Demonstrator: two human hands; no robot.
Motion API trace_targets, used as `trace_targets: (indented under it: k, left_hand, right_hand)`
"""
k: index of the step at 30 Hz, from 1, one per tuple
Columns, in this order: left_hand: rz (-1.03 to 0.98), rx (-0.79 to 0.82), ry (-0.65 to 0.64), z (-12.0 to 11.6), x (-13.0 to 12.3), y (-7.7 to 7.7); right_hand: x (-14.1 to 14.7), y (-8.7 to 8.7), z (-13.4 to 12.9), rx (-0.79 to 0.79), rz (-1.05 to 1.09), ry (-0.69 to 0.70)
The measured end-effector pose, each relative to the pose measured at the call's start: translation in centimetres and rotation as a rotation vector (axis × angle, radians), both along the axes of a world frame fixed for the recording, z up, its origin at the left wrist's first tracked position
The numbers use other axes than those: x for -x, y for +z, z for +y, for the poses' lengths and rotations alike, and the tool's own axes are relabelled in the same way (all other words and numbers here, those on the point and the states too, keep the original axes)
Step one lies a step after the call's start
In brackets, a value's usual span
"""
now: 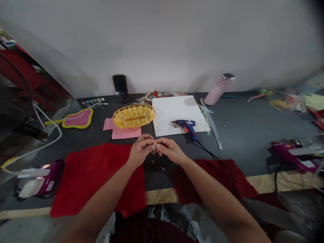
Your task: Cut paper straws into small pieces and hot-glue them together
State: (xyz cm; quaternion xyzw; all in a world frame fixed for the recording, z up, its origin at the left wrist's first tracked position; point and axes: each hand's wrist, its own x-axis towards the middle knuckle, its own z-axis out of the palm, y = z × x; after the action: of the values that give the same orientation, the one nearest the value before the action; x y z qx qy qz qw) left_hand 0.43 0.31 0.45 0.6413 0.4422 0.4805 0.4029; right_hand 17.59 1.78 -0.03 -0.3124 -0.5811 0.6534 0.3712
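Note:
Both my hands meet over the dark table, just in front of the white board (172,108). Between the fingertips is a small pale object (153,151), partly hidden and too small to name. My left hand (141,150) pinches it from the left, fingers bent together. From the right, my right hand (169,150) presses thumb and fingers on the same piece. A few tiny pale bits lie on the table below the hands. Behind the left hand stands a yellow woven basket (134,115). A blue glue gun (186,124) rests on the board.
Red cloth (98,175) lies at the left, dark red cloth (217,172) at the right. A phone (120,88) and a pink tumbler (218,90) stand at the back. Purple devices (49,177) flank both sides. Clear sticks (215,130) lie beside the board.

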Motion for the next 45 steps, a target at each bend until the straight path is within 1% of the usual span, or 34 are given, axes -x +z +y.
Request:
trace_targets:
  k: [5,10,18,23,26,30,32,34,37,39,42,43,45]
  left_hand:
    - [0.12,-0.126,-0.017,0.1,0.2,0.1]
    - [0.121,-0.188,-0.025,0.1,0.2,-0.1]
    - [0.121,-0.162,-0.013,0.1,0.1,0.1]
    - [0.144,-0.184,-0.028,0.1,0.1,0.3]
    - [0.192,-0.215,-0.025,-0.1,0.0,0.1]
    - [0.223,-0.244,-0.019,-0.3,-0.3,-0.1]
    - [0.182,-0.222,-0.016,-0.4,-0.3,0.1]
    - [0.108,-0.149,0.01,-0.4,-0.3,0.3]
    - [-0.019,0.013,0.092,-0.2,0.0,0.4]
    - [-0.098,0.101,0.126,0.0,0.1,0.1]
    - [-0.201,0.191,0.116,0.3,0.1,-0.6]
    - [-0.219,0.215,0.101,0.3,0.0,-0.8]
    - [-0.232,0.253,0.064,0.2,-0.1,-0.9]
  right_hand:
    - [-0.2,0.0,0.1,0.002,-0.017,-0.006]
    - [-0.4,0.0,0.1,-0.043,-0.023,0.017]
    - [-0.3,-0.1,-0.1,-0.064,-0.019,0.02]
    - [-0.3,0.0,0.0,-0.02,-0.006,0.023]
    - [-0.6,0.2,0.1,0.002,-0.047,0.026]
    - [-0.8,0.2,0.2,-0.035,-0.129,0.033]
    - [-0.9,0.1,0.2,-0.058,-0.137,0.021]
    - [-1.0,0.0,0.4,-0.072,-0.134,-0.014]
    - [-1.2,-0.1,0.7,-0.09,-0.163,-0.122]
    - [-1.4,-0.1,0.9,-0.106,-0.201,-0.206]
    - [-1.4,0.1,1.0,-0.126,-0.201,-0.281]
    - [-1.3,0.1,1.0,-0.125,-0.173,-0.281]
    - [-1.0,0.0,0.9,-0.121,-0.098,-0.237]
